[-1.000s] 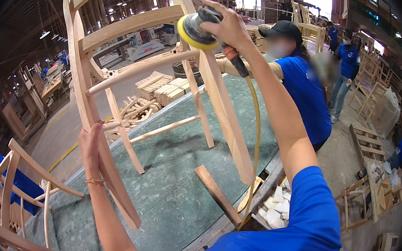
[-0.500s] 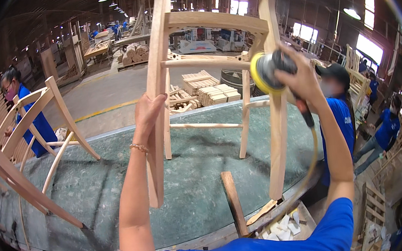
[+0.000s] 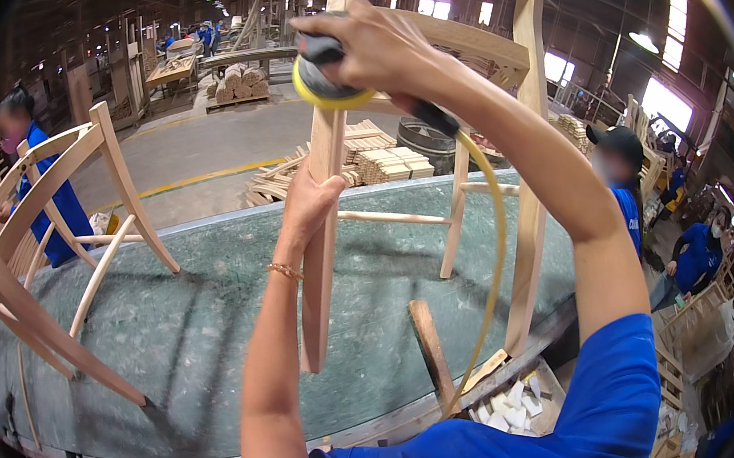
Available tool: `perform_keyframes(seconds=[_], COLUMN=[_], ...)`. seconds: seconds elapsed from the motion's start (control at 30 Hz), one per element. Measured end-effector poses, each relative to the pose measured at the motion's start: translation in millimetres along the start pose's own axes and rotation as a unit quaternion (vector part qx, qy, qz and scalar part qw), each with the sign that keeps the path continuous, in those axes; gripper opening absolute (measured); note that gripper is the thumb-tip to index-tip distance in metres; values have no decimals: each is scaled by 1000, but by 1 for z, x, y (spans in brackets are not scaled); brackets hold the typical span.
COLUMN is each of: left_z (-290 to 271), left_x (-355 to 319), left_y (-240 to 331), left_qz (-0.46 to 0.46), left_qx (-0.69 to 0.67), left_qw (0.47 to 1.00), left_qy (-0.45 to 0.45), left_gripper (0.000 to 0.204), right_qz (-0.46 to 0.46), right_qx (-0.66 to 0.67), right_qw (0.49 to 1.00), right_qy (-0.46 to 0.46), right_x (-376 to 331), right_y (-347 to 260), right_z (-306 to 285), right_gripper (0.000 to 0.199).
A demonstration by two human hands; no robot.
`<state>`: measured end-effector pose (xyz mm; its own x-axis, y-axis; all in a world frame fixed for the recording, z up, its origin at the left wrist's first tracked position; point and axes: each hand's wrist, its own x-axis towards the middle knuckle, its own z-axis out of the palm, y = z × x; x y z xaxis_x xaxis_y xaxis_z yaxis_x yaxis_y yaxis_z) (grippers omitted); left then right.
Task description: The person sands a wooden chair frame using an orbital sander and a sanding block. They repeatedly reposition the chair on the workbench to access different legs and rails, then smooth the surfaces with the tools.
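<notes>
Green tabletop [image 3: 191,346], sander [image 3: 316,80] at chair [image 3: 320,283]

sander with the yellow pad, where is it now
In the head view, the sander sits upper centre in the right grip, by the chair's left post and above the left grip.

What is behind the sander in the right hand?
Behind the sander is the left upright of the wooden chair, visible above and below the yellow pad. The stretch covered by the sander and right hand cannot be seen, nor whether the pad touches it.
</notes>
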<state>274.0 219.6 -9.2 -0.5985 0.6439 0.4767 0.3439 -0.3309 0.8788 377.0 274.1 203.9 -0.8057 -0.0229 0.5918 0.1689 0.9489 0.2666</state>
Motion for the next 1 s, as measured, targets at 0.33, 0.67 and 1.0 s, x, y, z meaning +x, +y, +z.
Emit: perform_keyframes(seconds=[0.33,0.67,1.0], left_z=[0,7,9], left_x=[-18,-15,-14], left_y=[5,-5,-2], left_qz=[-3,15,17], left_qx=[16,-24,-28], left_qw=[1000,1000,999], left_qy=[1,-10,-13], left_gripper=[40,43,38], right_qz=[29,41,40], right_qx=[-128,-98,-96], right_qw=[991,994,991], right_qy=[-28,27,82], right_x=[78,83,80], right_y=[-25,-9,0], right_z=[52,41,30], right_gripper=[51,48,49])
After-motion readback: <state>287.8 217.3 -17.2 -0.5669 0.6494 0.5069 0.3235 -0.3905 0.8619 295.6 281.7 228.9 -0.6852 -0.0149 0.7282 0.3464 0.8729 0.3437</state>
